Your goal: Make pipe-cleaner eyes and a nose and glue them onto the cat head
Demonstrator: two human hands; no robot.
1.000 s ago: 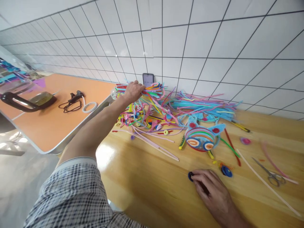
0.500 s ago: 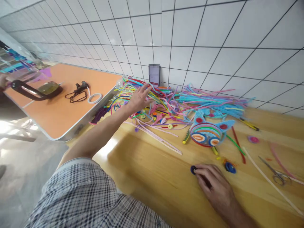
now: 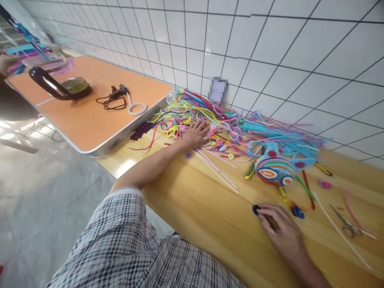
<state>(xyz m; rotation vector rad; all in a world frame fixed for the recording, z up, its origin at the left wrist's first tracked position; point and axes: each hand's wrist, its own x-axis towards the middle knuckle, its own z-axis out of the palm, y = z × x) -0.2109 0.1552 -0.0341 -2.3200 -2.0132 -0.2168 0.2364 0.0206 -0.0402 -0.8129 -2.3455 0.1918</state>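
My left hand (image 3: 196, 134) lies with fingers spread on a tangled heap of coloured pipe cleaners (image 3: 207, 110), near small pink and yellow pieces. Low on the right, my right hand (image 3: 282, 226) pinches a small dark blue coil (image 3: 255, 210) between thumb and fingers, just above or on the wooden table (image 3: 210, 216). Beyond that hand sits a blue cat-eared mask shape (image 3: 274, 171) with orange and white eyes, built of pipe cleaners. Another blue coil with orange strands (image 3: 298, 212) lies to the right of my right hand.
Scissors (image 3: 346, 224), a yellow-black cutter (image 3: 324, 169) and green-handled pliers (image 3: 250, 170) lie about. A phone (image 3: 218, 92) leans on the tiled wall. On the orange table (image 3: 105, 134) are a tape roll (image 3: 137, 109), a black cable and a dark-handled jug (image 3: 61, 86). Another person's hand (image 3: 7, 64) shows far left.
My left hand has come down from the back of the heap to its nearer front part. My right hand keeps its pinch on the blue coil. The view has shifted left.
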